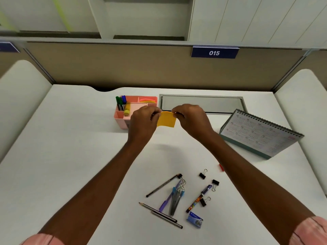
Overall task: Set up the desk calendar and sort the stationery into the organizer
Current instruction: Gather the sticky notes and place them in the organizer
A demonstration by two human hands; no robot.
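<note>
Both hands pinch an orange sticky note [166,121] by its top corners, the left hand [143,120] on one and the right hand [190,119] on the other, holding it in the air just in front of the pink organizer [120,117]. Green and blue markers [120,103] stand in the organizer. The desk calendar [256,135] stands tented on the counter [70,138], right of the organizer. Pencils [162,185], pens [169,197] and binder clips [202,175] lie well in front of the organizer.
</note>
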